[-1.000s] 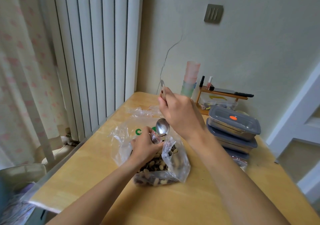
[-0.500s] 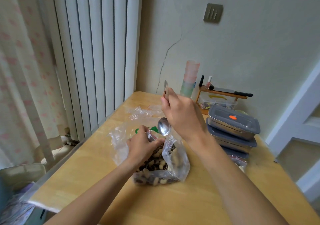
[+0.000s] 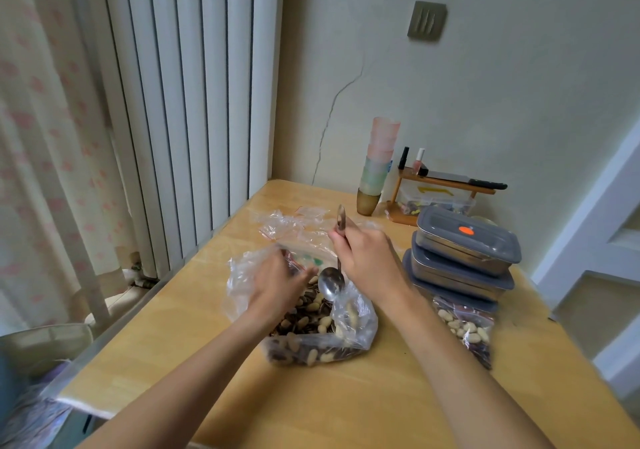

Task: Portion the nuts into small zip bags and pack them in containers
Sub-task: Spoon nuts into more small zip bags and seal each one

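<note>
With the big bag of nuts (image 3: 311, 324) lying open at frame centre on the worktop (image 3: 346, 396), the right hand (image 3: 370, 261) closes its grip on a spoon (image 3: 331, 284), bowl down at the bag's mouth. The left hand (image 3: 277, 280) pinches a small zip bag (image 3: 294, 261); it should be held wide, close under the spoon. Right: stacked containers (image 3: 464, 258), one filled bag (image 3: 465, 331). Left: radiator (image 3: 190, 102), curtain (image 3: 45, 137).
</note>
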Tool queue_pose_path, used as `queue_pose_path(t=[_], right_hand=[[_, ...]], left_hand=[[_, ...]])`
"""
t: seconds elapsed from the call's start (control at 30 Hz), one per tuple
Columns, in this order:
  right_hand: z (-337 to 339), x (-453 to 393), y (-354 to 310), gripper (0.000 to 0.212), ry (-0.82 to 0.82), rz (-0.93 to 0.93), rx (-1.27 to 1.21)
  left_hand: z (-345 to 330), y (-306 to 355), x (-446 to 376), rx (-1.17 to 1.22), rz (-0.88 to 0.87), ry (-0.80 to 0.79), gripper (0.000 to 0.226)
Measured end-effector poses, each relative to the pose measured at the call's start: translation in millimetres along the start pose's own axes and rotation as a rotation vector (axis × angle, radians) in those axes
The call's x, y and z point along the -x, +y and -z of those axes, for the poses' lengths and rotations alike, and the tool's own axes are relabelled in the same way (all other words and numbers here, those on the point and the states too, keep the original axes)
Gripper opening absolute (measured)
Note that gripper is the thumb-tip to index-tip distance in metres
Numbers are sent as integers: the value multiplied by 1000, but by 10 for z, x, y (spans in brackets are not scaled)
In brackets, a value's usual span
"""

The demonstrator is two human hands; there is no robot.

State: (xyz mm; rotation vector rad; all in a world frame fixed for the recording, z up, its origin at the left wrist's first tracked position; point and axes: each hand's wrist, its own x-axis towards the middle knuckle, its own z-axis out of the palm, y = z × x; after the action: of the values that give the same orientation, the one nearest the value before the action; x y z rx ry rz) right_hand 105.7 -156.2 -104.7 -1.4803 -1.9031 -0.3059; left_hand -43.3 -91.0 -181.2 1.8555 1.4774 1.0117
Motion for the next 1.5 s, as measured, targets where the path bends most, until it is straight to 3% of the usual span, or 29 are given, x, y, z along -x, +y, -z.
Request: queue_pose_path(t=[0.2, 0.47, 0.67, 1.0, 1.27, 1.4, 1.5], right_hand=[[-5, 49, -50, 23, -39, -66, -117], [-85, 122, -55, 35, -11, -555, -302], [-62, 119, 121, 32, 75, -740, -318], [316, -26, 279, 30, 254, -696, -187], [413, -117, 265, 32, 256, -697, -207], [431, -159, 159, 33, 236, -584, -155], [443, -225, 45, 31, 232, -451, -73]], left_hand=[[65, -60, -40, -3, 3, 62, 56], [100, -86, -27, 5, -8, 47, 57], [126, -104, -33, 3, -19, 46, 57], [56, -101, -75, -49, -80, -77, 52], [-72, -59, -37, -111, -163, -157, 36], [-101, 13, 5, -113, -194, -187, 50], [-135, 46, 16, -103, -202, -191, 43]])
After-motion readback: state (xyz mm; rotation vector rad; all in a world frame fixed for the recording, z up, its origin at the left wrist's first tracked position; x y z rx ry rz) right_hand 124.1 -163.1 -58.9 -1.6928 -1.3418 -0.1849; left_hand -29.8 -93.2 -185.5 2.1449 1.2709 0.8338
